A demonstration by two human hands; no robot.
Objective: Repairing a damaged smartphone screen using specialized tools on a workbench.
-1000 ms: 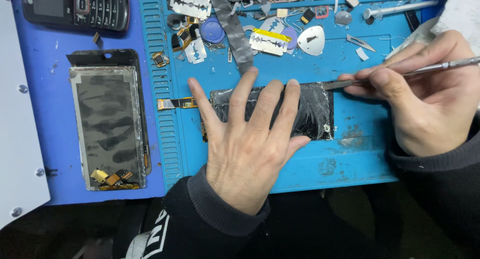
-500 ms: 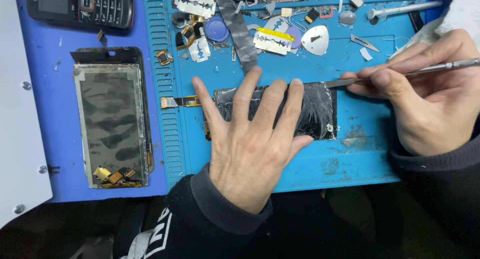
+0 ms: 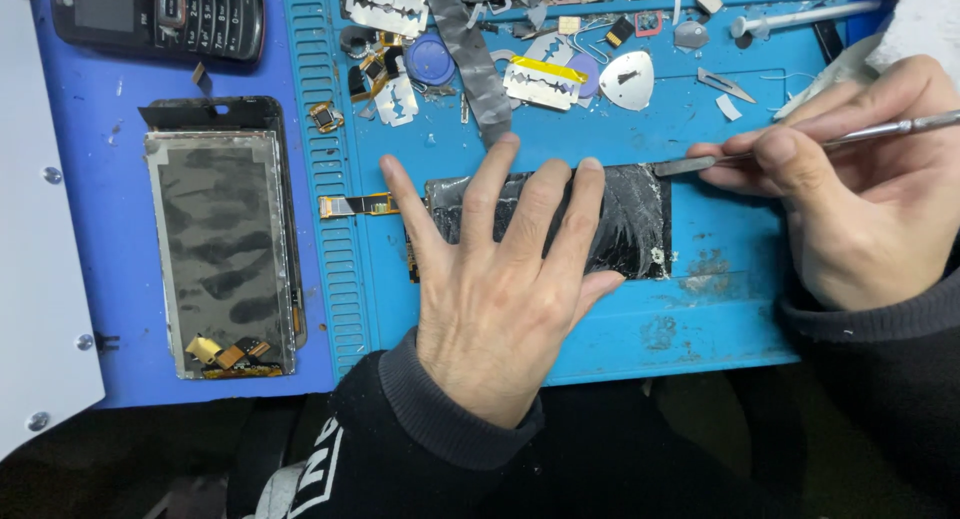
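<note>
The left hand (image 3: 495,289) lies flat, fingers spread apart, pressing down on a black phone screen (image 3: 625,219) that rests near the middle of the blue mat (image 3: 700,319), a thin orange ribbon cable (image 3: 358,206) sticking out of its left end. The right hand (image 3: 865,199) has its fingers pinched together on a thin metal tool (image 3: 800,144), whose flat tip touches the screen's upper right corner. Along the mat's far edge lie razor blades (image 3: 386,7), a grey pick (image 3: 627,80) and small scraps. A second screen panel (image 3: 222,249) sits at the mat's left side, with an old keypad phone (image 3: 160,17) in the far left corner
</note>
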